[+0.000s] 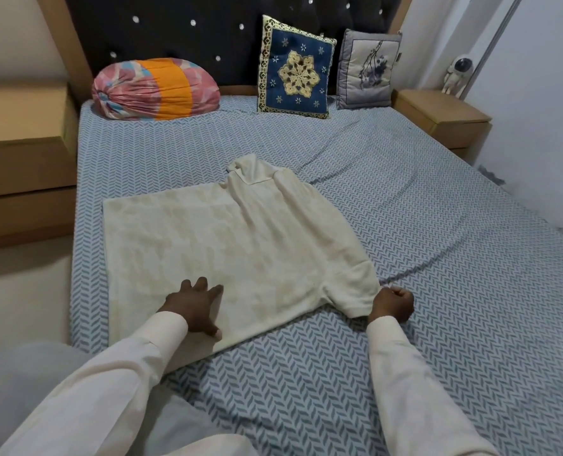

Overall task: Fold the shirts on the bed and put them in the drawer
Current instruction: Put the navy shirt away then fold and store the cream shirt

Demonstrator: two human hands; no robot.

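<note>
On the blue herringbone-patterned bed sheet [388, 225] a cream short-sleeved cotton shirt [240, 245] lies flat; left hand [192, 307] presses it with fingers spread, while right hand [392, 303], fingers curled tight, grips the near sleeve's hem.

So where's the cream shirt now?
Head view: cream shirt lies flat mid-bed on the blue sheet, left hand resting on its body, right hand gripping its sleeve.

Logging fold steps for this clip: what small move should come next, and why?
Probably: the right hand lifts the near sleeve and folds it over onto the shirt. The shirt lies spread on the bed, the left hand presses it flat with straight fingers, and the right hand seems to grip that sleeve's cuff.
</note>
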